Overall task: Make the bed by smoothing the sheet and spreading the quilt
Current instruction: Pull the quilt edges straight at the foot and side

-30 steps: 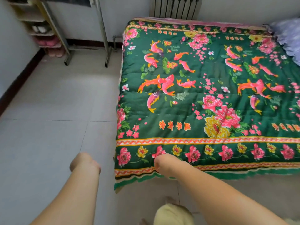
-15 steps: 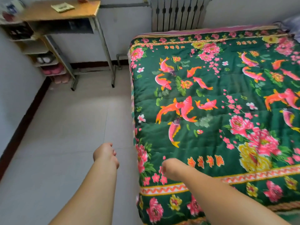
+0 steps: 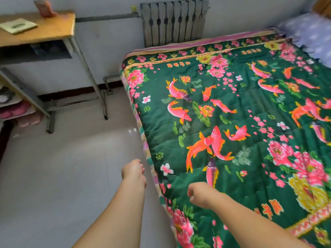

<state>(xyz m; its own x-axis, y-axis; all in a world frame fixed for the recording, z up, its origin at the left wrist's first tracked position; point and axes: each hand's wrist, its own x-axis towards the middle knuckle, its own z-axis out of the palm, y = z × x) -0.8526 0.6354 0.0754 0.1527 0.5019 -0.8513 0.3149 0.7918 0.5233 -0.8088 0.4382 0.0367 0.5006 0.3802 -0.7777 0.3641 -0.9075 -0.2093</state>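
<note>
Two bare forearms reach forward from the bottom edge. The left hand [image 3: 133, 171] hangs over the pale tiled floor [image 3: 62, 176], just beside the bed's left edge, its fingers curled loosely inward and holding nothing. The right hand [image 3: 198, 195] sits above the near left part of the quilt [image 3: 232, 122], fingers bent into a loose fist; whether it pinches the fabric or only hovers over it cannot be told. The quilt is dark green satin printed with pink and orange fish, pink peonies and a yellow flower, and lies spread flat over the bed, its long axis running from the lower right up toward the far wall. Along its left and far edges a strip of striped pink sheet [image 3: 197, 44] shows from underneath. At the far right corner rests a lilac pillow [image 3: 311, 33]. Against the far wall stands a grey radiator [image 3: 172, 21], and to the left a wooden desk [image 3: 53, 31] on metal legs with a book [image 3: 18, 25] on top. Pink slippers [image 3: 21, 113] sit on low shelves at far left.
</note>
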